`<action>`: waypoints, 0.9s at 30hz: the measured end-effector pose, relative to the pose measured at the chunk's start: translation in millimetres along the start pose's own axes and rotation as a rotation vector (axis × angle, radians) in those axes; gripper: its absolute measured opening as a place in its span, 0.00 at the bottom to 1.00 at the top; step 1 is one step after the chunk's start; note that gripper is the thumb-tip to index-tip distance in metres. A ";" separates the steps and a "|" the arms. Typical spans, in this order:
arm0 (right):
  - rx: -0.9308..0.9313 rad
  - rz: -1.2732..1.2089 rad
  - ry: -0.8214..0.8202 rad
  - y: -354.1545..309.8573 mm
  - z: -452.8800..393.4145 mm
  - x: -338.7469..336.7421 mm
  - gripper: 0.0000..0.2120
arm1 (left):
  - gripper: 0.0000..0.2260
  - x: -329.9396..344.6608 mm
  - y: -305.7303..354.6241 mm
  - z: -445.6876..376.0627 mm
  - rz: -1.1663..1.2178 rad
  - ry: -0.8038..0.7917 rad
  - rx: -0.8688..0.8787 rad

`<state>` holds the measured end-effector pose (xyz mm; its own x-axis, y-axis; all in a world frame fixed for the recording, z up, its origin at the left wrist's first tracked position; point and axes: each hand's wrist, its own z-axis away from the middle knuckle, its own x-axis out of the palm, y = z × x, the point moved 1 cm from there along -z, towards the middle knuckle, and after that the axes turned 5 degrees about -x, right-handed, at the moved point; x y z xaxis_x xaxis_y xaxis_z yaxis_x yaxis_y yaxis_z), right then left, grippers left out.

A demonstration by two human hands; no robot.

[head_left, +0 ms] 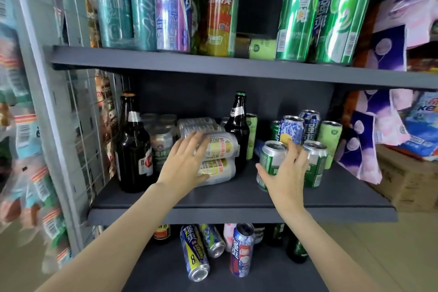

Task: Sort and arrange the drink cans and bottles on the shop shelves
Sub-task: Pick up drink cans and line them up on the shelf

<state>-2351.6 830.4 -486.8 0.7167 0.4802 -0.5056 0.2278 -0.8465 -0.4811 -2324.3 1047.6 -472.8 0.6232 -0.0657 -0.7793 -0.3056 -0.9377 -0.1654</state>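
Two bare forearms reach up from the bottom edge of the view toward the dark grey metal middle shelf (237, 199). The left hand (187, 159) lies with fingers spread and fairly straight against the front of a shrink-wrapped pack of white and yellow cans (219, 156), which sits left of centre on that shelf. The right hand (284, 168) curls round a green and silver drink can (270, 161) standing near the front edge, thumb at the can's left side and fingers behind its rim. Just beside it to the right stands a second green can (315, 163), touching or nearly touching the hand; the view does not settle which.

At the shelf's left end stands a tall brown glass bottle (132, 142), with a cluster of shrink-wrapped green cans (162, 140) between it and the pack. A dark bottle with a green cap (237, 130) stands right of the pack. Toward the back right corner stand a blue and white patterned can (291, 130) and a pale green can (329, 140).

The upper shelf (189, 64) carries tall teal, purple, yellow and bright green cans along its front edge. On the lower shelf (225, 277), a blue and yellow can (194, 253) and a red and blue can (241, 251) tilt forward.
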 end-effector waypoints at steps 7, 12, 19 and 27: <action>0.009 -0.286 -0.272 -55.8 -76.4 14.4 0.36 | 0.48 7.7 -8.3 -1.5 -0.053 0.050 0.025; 0.250 -0.351 -0.409 -45.4 -102.5 49.1 0.40 | 0.50 7.2 -28.3 -2.6 -0.047 0.083 0.045; 0.230 -0.235 -0.412 -41.5 -111.7 69.8 0.40 | 0.46 6.0 -37.0 -8.3 -0.086 0.067 0.038; 0.262 -0.245 -0.528 -43.7 -113.8 48.8 0.52 | 0.49 9.2 -41.7 -14.3 -0.111 0.108 0.002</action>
<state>-2251.6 864.6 -408.9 0.2281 0.7577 -0.6115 0.1271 -0.6458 -0.7528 -2295.5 1081.2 -464.4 0.7271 0.0019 -0.6865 -0.2319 -0.9405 -0.2482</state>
